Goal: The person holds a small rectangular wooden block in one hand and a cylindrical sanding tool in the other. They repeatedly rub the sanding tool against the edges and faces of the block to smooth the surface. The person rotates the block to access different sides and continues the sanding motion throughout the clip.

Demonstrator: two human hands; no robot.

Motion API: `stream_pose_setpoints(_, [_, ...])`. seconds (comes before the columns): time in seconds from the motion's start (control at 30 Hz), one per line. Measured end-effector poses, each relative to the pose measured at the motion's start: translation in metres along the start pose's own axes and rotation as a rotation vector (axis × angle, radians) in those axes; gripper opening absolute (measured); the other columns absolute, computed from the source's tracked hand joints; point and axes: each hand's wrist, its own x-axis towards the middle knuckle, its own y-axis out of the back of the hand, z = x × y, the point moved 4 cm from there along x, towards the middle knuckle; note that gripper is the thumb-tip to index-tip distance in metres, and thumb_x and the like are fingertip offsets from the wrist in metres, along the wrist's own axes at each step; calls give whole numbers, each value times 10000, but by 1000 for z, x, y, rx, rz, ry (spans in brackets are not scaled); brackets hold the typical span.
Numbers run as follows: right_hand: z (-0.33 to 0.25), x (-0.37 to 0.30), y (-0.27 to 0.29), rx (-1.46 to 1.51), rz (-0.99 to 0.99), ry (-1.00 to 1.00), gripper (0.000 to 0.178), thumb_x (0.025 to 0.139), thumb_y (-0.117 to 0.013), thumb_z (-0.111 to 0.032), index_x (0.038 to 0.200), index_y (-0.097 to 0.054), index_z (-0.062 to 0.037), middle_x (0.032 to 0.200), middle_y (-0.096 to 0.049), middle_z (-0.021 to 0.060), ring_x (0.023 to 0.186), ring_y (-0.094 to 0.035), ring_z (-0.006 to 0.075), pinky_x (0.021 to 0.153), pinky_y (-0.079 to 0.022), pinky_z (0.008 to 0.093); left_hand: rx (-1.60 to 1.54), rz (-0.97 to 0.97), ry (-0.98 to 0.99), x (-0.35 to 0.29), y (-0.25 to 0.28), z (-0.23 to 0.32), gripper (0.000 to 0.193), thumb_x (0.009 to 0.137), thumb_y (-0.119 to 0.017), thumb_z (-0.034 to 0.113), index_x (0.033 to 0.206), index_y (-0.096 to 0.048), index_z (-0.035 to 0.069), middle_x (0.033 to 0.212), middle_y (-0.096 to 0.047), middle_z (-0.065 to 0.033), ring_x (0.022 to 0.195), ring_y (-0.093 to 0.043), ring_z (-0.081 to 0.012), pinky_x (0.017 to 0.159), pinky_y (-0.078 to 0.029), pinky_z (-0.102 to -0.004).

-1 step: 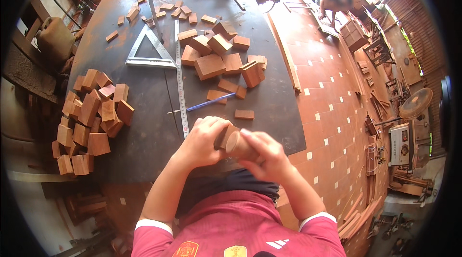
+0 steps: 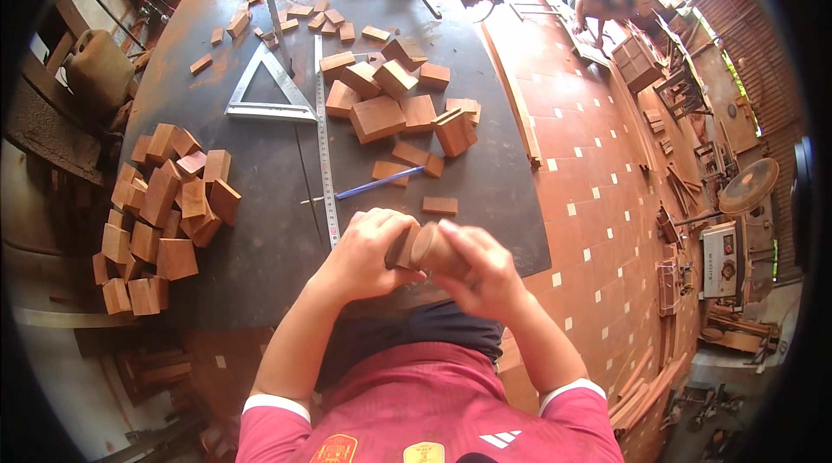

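Both hands wrapped tight round 1 wood piece at the table's near edge: left hand w/ fingers curled over it, right hand cupping the rounded end. 2 block piles: left pile approx 20, hard to count; far pile about 12. 1 steel ruler, 1 triangle square, 1 blue pencil.

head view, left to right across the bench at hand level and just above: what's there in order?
Pile of wooden blocks → steel ruler → left hand → rounded wooden piece held by both hands → right hand → tiled floor.
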Motion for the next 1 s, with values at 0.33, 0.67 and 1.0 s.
stream_pose_setpoints(0.33, [17,8,2,-17,52,-12,746,811,-887,-77,1488,-581,-12,1221,-699,247,1076,-713,420,915,-597,457,-67,-4,41,3,2,0,675,696,-969,310,1234,-655,52,1200,-709,-167,1151,-668,-392,1010,-515,-493])
stream_pose_setpoints(0.67, [4,17,2,-22,-44,36,756,812,-894,-114,1498,-583,-42,1197,-682,234,1067,-717,433,908,-606,461,-43,16,-3,2,1,-1,623,689,-907,181,1247,-657,61,1179,-705,-157,1145,-670,-376,1006,-511,-478])
stream_pose_setpoints(1.0, [-11,16,-3,18,-136,114,743,803,-888,-91,1479,-588,-21,1183,-679,244,1026,-708,428,891,-600,474,16,-7,-45,0,-2,-6,600,722,-931,265,1228,-672,72,1211,-693,-127,1151,-662,-347,1006,-482,-462])
